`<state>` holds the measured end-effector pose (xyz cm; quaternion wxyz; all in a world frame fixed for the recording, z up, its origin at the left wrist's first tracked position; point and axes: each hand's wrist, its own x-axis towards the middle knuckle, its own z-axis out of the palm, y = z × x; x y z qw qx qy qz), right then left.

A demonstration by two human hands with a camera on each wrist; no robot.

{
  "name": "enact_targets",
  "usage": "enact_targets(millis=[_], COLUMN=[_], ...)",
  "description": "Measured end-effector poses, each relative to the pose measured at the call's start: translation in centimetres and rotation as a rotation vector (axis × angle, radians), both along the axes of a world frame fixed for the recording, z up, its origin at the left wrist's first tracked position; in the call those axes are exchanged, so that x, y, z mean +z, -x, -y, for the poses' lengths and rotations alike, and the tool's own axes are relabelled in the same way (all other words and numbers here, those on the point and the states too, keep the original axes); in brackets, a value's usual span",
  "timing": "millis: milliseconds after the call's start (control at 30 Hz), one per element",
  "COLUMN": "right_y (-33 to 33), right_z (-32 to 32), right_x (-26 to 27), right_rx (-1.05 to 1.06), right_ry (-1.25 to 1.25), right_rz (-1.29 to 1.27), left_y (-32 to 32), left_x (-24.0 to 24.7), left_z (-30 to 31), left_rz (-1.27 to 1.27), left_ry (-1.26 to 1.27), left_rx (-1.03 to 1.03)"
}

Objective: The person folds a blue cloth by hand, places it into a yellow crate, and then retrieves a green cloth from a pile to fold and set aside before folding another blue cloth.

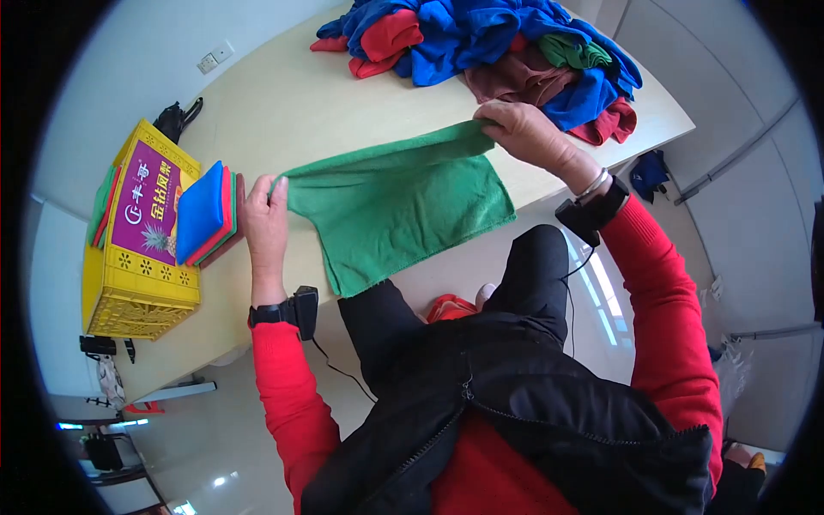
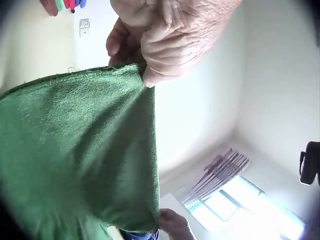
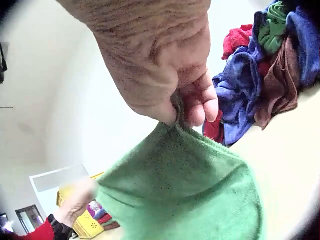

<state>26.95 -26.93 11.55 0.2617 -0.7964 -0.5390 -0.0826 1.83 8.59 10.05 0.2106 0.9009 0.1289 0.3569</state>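
A green cloth (image 1: 403, 206) is stretched between both hands above the table's front edge, its lower part hanging down. The left hand (image 1: 267, 225) pinches one upper corner between thumb and fingers, also plain in the left wrist view, where the cloth (image 2: 100, 150) falls below the hand (image 2: 175, 40). At the other upper corner, the right hand (image 1: 536, 139) grips the cloth. In the right wrist view the right hand (image 3: 160, 65) has its thumb and curled fingers closed on the bunched edge of the cloth (image 3: 185, 185).
A heap of blue, red, brown and green cloths (image 1: 463, 43) lies at the table's far side. On the left stands a yellow crate (image 1: 146, 292) with a purple label; folded blue, red, green and brown cloths (image 1: 202, 215) rest against it. A black item (image 1: 176, 120) lies behind the crate.
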Motion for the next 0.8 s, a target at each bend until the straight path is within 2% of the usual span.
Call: enact_targets(millis=[100, 200, 333, 433, 600, 667, 733, 800], right_y=[0.0, 0.6, 1.2, 2.3, -0.1, -1.4, -2.3, -4.3], right_z=[-0.5, -0.5, -0.2, 0.1, -0.5, -1.5, -2.7, -3.8], right_x=[1.2, 2.6, 3.6, 5.3, 7.4, 8.8, 10.7, 12.2], right_rx=[0.053, 0.109, 0.195, 0.072, 0.103, 0.032, -0.03, -0.093], right_ry=[-0.038, -0.054, -0.102, -0.097, -0.166, -0.213, -0.177, -0.149], right_rz=[-0.081, -0.195, -0.143, -0.562, -0.597, -0.341, -0.395, -0.44], left_y=[-0.4, 0.2, 1.5, 2.3, 2.5, 1.3, -0.5, -2.3], left_x=[0.6, 1.1, 1.7, 3.2, 6.0, 8.1, 9.6, 11.6], left_z=[-2.1, -3.3, -3.7, -2.5, -3.8, -4.4, -5.4, -7.4], left_rz=[0.072, 0.042, 0.09, 0.123, 0.049, 0.011, -0.029, -0.004], left_ry=[-0.064, 0.296, 0.388, 0.489, 0.51, 0.494, 0.476, 0.537], left_rx=[-0.004, -0.005, -0.045, -0.052, -0.025, -0.003, 0.015, -0.146])
